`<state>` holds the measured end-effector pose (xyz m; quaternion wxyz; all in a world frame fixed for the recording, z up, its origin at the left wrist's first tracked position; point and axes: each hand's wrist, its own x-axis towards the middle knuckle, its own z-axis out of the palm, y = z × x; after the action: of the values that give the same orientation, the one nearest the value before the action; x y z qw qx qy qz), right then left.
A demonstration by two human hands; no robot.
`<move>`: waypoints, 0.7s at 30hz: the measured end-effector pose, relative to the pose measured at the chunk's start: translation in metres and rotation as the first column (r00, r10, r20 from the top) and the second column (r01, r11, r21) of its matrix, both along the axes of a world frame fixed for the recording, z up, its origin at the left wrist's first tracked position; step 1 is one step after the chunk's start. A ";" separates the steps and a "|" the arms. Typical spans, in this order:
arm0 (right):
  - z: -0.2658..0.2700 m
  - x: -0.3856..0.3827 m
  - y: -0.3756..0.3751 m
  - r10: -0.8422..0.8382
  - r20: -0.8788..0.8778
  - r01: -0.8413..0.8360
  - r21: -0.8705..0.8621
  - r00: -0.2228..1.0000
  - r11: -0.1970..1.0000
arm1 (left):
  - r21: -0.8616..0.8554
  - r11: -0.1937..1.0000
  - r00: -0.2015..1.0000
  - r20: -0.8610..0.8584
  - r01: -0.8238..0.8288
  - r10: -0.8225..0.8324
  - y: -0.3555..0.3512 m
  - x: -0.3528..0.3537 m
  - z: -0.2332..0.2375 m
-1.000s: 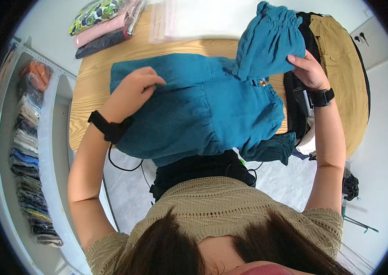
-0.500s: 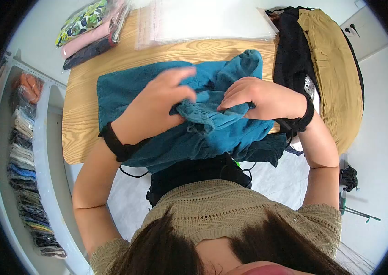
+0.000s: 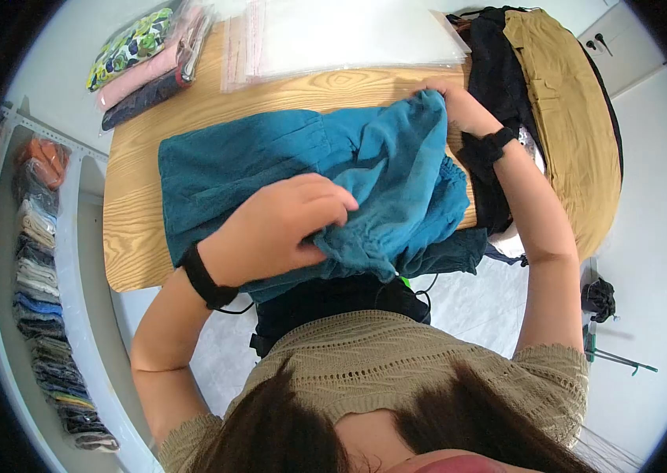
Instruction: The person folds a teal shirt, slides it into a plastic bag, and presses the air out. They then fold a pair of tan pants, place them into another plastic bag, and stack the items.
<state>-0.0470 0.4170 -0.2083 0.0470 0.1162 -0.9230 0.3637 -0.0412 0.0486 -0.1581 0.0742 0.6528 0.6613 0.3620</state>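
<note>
A teal garment (image 3: 247, 150) with gathered, elastic-looking edges lies across the table, its near side hanging over the front edge. My left hand (image 3: 282, 225) is curled at the sleeve's ruffled cuff (image 3: 361, 252), with the thumb and fingers around the cloth there; the exact contact is partly hidden. At the far right corner of the garment, my right hand (image 3: 463, 110) is closed on the bunched fabric, its fingertips partly behind it. Between both hands the sleeve (image 3: 396, 173) stretches in a loose diagonal. Another gathered edge (image 3: 453, 177) shows at the right.
Clear plastic bags (image 3: 349, 39) are stacked at the back of the wooden table (image 3: 132, 229). Folded, bagged clothes (image 3: 140, 67) lie at the back left. Black cloth (image 3: 499, 71) and tan trousers (image 3: 558, 102) drape on the right. A shelf (image 3: 85, 260) with packed garments stands left.
My right hand has moved up and away to the garment's far right corner. My left hand has shifted slightly nearer to me, and the bunched sleeve has been spread out.
</note>
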 end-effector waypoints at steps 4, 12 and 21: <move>-0.018 -0.008 0.015 -0.032 0.216 0.091 -0.269 0.976 0.959 | -0.023 0.980 0.979 -0.039 0.199 -0.200 -0.003 0.023 0.013; 0.010 0.006 0.006 0.037 0.149 -0.006 -0.203 0.988 0.979 | -0.313 0.945 0.991 0.124 0.095 -0.059 -0.007 0.029 -0.010; 0.012 0.009 0.021 0.117 0.398 -0.058 -0.159 0.910 0.986 | -0.117 0.935 0.828 0.436 -0.336 0.352 -0.033 0.008 -0.003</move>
<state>-0.0384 0.4376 -0.1965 -0.1536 0.0759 -0.8779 0.4472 -0.0331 0.0159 -0.1612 0.1702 0.4201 0.7388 0.4987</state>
